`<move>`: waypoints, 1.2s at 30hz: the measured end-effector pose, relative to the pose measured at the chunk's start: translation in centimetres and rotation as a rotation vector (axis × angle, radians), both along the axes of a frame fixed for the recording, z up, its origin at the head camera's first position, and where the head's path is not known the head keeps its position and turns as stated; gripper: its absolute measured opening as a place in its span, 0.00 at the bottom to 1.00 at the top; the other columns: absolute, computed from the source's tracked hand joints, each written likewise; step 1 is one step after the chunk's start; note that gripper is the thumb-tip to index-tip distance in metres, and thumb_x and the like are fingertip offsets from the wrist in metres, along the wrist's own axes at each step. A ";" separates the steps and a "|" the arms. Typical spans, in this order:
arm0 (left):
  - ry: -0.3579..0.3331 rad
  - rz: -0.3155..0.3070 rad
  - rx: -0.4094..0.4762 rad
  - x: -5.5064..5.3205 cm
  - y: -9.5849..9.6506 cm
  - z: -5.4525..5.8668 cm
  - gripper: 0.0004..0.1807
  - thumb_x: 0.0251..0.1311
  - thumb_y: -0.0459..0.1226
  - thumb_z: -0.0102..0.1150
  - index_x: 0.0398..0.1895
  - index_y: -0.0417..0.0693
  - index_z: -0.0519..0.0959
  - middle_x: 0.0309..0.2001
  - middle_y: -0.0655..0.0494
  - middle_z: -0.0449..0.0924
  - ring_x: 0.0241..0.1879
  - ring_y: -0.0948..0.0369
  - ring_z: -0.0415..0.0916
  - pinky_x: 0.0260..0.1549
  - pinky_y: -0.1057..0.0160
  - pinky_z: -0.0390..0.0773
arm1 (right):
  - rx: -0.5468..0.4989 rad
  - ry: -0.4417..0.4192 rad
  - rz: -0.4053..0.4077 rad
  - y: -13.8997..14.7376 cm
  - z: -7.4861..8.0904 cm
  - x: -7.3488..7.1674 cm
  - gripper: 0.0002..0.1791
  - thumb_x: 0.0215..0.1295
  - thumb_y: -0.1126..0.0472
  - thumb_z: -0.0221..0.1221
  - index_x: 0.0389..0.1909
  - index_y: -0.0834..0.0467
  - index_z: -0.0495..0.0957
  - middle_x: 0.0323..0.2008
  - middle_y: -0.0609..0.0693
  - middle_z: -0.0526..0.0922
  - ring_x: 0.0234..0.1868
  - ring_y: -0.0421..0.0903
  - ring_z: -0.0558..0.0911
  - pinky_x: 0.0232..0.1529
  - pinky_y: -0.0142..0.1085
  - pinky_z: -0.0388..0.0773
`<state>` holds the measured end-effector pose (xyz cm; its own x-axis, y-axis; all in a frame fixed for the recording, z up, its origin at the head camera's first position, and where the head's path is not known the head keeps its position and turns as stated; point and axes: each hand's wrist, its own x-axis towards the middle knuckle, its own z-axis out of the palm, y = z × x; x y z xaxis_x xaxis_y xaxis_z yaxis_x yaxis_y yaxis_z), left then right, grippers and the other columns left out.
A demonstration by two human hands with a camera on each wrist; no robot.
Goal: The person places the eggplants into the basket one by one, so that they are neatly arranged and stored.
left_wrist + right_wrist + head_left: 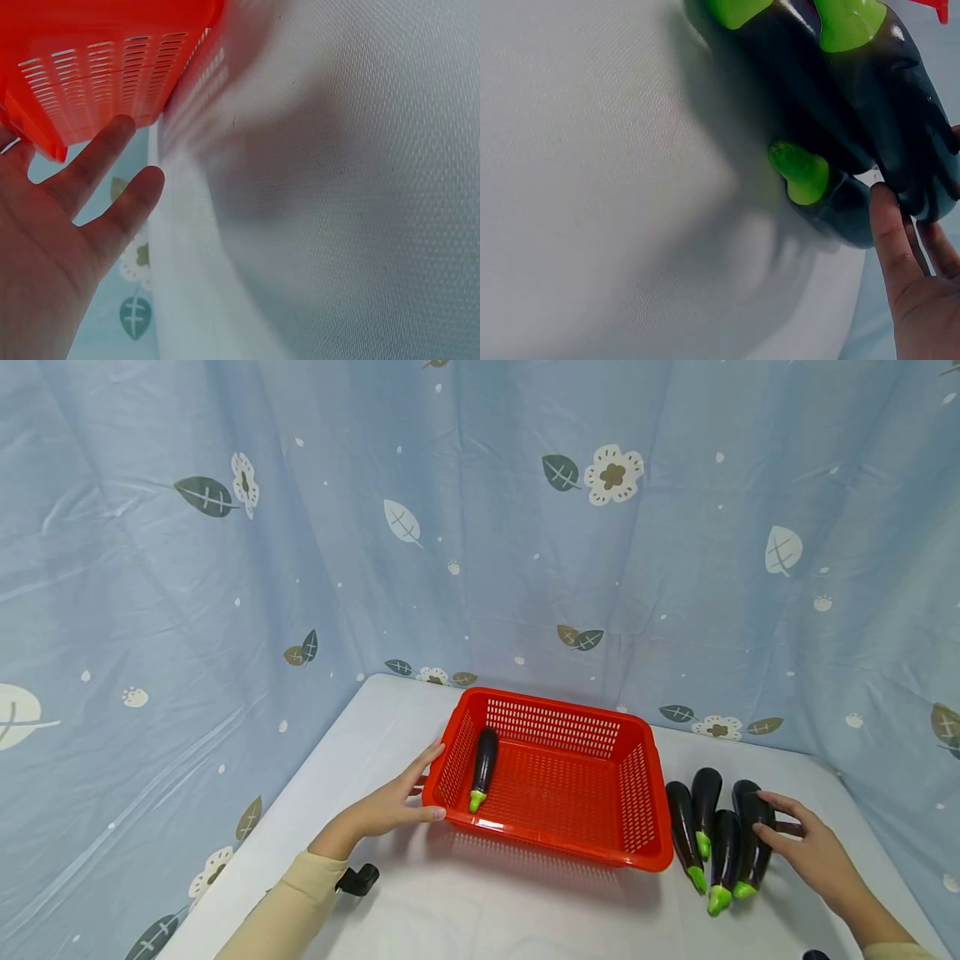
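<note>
My left hand rests at the left front corner of a red plastic basket, thumb along the front rim and fingers against the side. In the left wrist view two fingers stretch out loosely below the basket's rim. One dark eggplant with a green cap lies inside the basket, at its left. On the right, my right hand reaches over the rightmost eggplant, thumb and fingertips at its thick end. In the right wrist view the fingers of my right hand look fairly straight beside several eggplants.
More eggplants lie close together between the basket and my right hand, some touching. A white-covered table carries everything. Blue patterned curtains hang behind it and at the left. A small black object is by my left wrist.
</note>
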<state>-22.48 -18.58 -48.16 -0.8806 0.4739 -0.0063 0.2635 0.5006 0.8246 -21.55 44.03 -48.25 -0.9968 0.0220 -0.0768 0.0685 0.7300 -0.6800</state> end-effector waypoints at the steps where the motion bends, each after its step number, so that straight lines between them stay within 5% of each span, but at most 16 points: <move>1: -0.002 0.001 -0.002 0.0 0.0 0.0 0.56 0.61 0.53 0.68 0.83 0.67 0.39 0.83 0.65 0.33 0.68 0.49 0.66 0.63 0.45 0.72 | -0.001 -0.001 0.000 -0.1 0.1 0.0 0.41 0.75 0.47 0.57 0.74 0.71 0.54 0.68 0.77 0.58 0.59 0.76 0.69 0.43 0.55 0.82; 18: 0.004 -0.002 0.005 -0.1 -0.1 -0.3 0.56 0.61 0.52 0.68 0.83 0.68 0.40 0.82 0.66 0.34 0.68 0.50 0.66 0.63 0.46 0.71 | -0.016 0.001 0.020 -1.5 1.0 -0.5 0.41 0.76 0.47 0.57 0.76 0.68 0.55 0.69 0.76 0.58 0.62 0.76 0.67 0.44 0.54 0.82; 26: 0.001 0.001 -0.001 -0.1 -0.1 -0.1 0.56 0.61 0.53 0.68 0.83 0.68 0.40 0.82 0.66 0.34 0.68 0.49 0.66 0.64 0.45 0.71 | -0.011 0.004 0.036 -2.3 1.3 -0.9 0.41 0.76 0.46 0.56 0.76 0.67 0.55 0.70 0.76 0.57 0.62 0.77 0.66 0.50 0.66 0.76; 36: 0.005 -0.008 0.007 0.0 -0.1 0.0 0.56 0.61 0.53 0.67 0.84 0.65 0.39 0.83 0.62 0.33 0.68 0.47 0.65 0.63 0.45 0.72 | -0.021 0.018 0.047 -3.0 1.2 -1.2 0.41 0.76 0.45 0.56 0.77 0.66 0.54 0.72 0.75 0.56 0.62 0.76 0.66 0.50 0.67 0.75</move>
